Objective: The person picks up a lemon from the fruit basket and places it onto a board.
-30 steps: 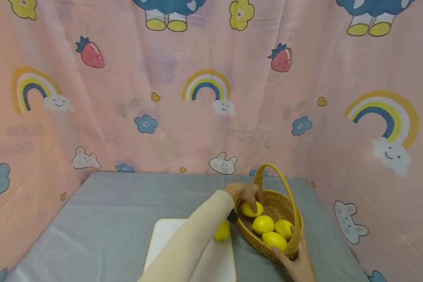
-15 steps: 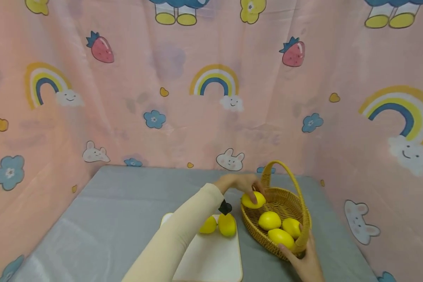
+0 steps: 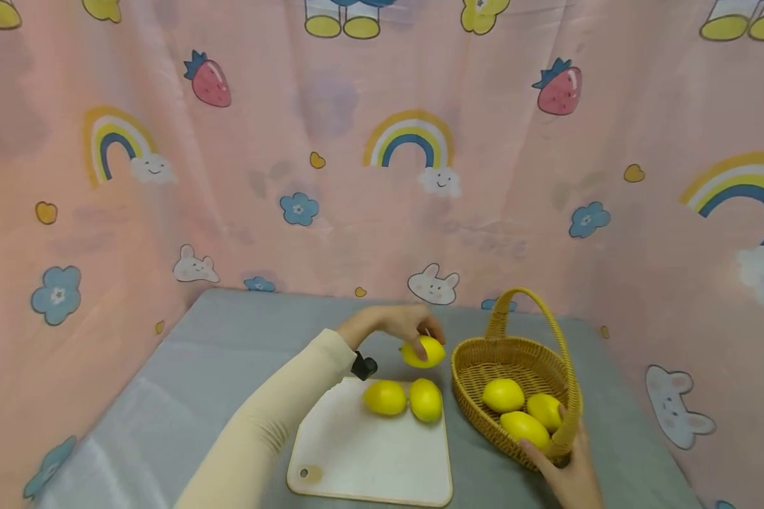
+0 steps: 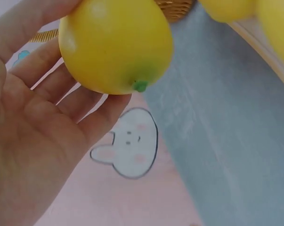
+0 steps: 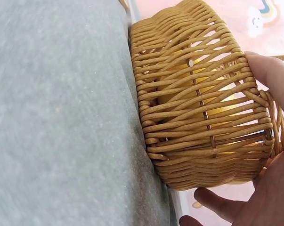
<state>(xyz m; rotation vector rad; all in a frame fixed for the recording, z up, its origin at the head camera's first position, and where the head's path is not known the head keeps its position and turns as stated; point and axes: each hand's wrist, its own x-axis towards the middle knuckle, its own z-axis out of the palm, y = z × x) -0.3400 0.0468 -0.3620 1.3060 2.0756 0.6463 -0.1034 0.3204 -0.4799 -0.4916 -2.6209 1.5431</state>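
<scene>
My left hand (image 3: 410, 324) holds a yellow lemon (image 3: 424, 352) between thumb and fingers, in the air past the far edge of a white cutting board (image 3: 369, 459). The left wrist view shows this lemon (image 4: 116, 44) with its green tip; the palm (image 4: 33, 136) is bare. Two lemons (image 3: 385, 398) lie side by side on the board's far right part. At the right stands a wicker basket (image 3: 477, 413) with three lemons (image 3: 503, 395) inside. My right hand (image 3: 573, 474) grips its near rim by the handle base; in the right wrist view thumb and fingers straddle the woven wall (image 5: 203, 103).
A grey cloth (image 3: 165, 396) covers the table. The basket's tall arched handle (image 3: 550, 322) rises over its opening. Behind and at the sides hangs a pink printed curtain (image 3: 331, 261). A small black camera (image 3: 364, 366) sits on the left wrist.
My left hand has lifted a lemon out of the basket and carried it left toward the board. The right hand keeps its grip on the basket. The head view has shifted, moving the scene rightward.
</scene>
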